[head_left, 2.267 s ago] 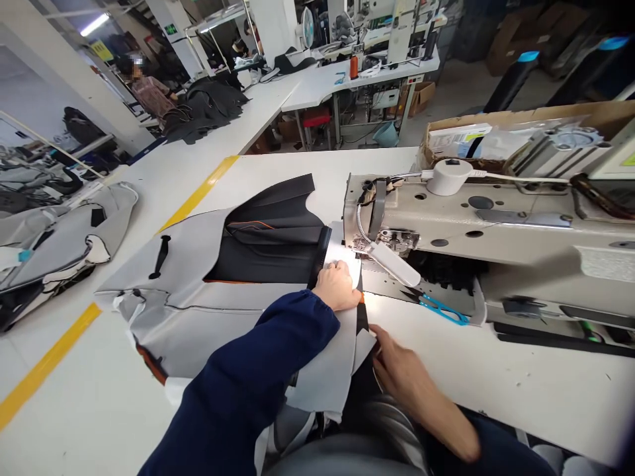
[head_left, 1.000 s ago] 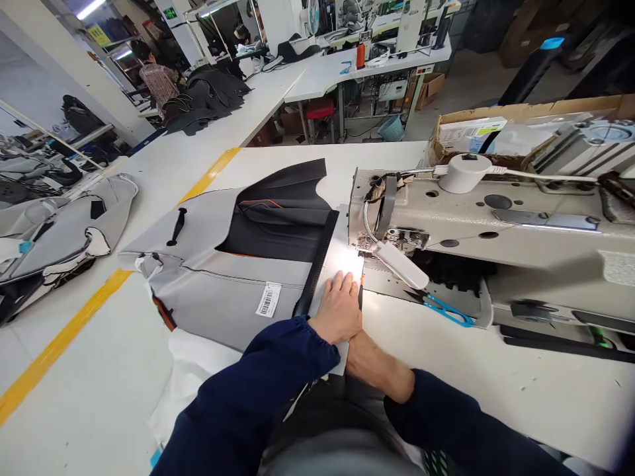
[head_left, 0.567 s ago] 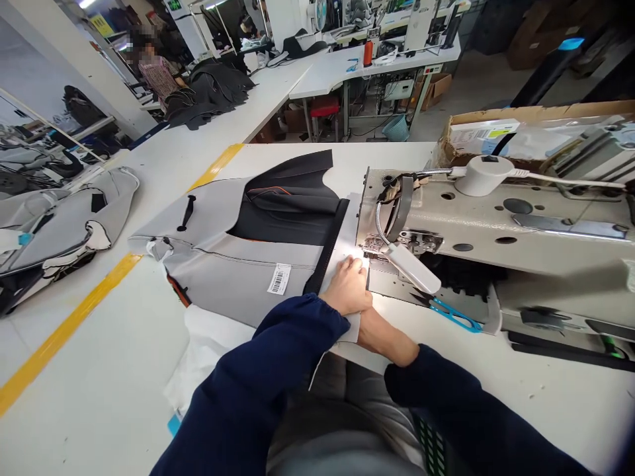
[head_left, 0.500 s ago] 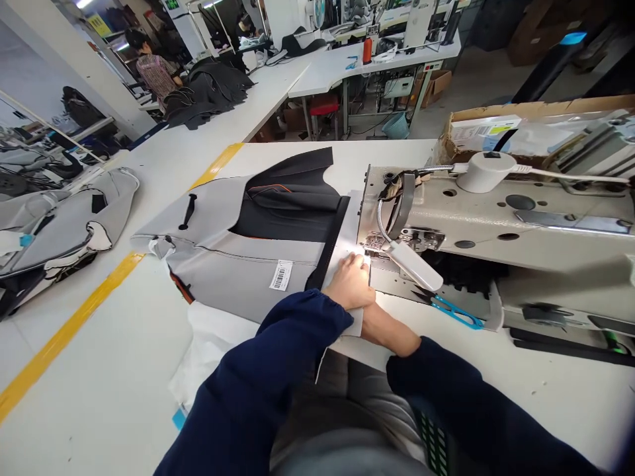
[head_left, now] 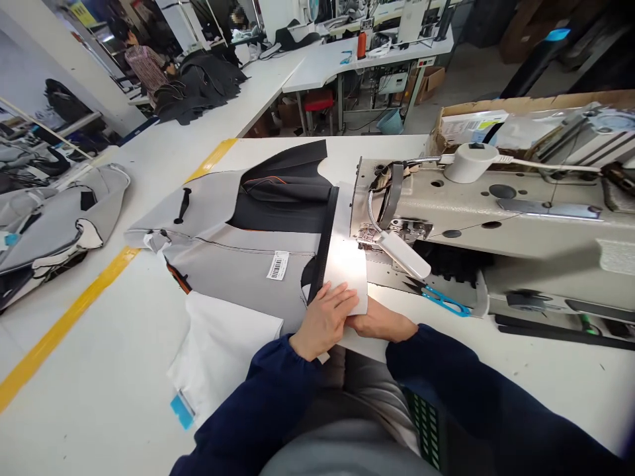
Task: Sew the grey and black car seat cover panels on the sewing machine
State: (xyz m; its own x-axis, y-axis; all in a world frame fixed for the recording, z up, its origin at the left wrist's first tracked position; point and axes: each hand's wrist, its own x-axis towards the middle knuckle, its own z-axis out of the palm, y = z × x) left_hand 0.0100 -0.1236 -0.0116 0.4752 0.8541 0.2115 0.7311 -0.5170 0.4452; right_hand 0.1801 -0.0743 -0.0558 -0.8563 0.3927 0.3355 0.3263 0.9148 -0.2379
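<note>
Currently, the grey-and-black cover [head_left: 248, 277] lies on the white table [head_left: 99, 370], a pale strip [head_left: 350, 264] along its black band extending beside the sewing machine's head [head_left: 372, 205]. The left hand [head_left: 322, 320] rests over the strip's near end, fingers straight and laid on top, not clenched; its thumb is hidden. The right hand [head_left: 384, 322] reaches beneath that end; its fingers are covered, so their grip cannot be determined. A barcode label [head_left: 278, 265] sits on the cover. Blue-handled snips [head_left: 444, 301] lie near the white lamp [head_left: 404, 254].

On the white table [head_left: 109, 370]: grey-black fabric [head_left: 228, 281], sewing machine [head_left: 540, 241], grey bundle [head_left: 64, 210], yellow tape [head_left: 64, 326].
</note>
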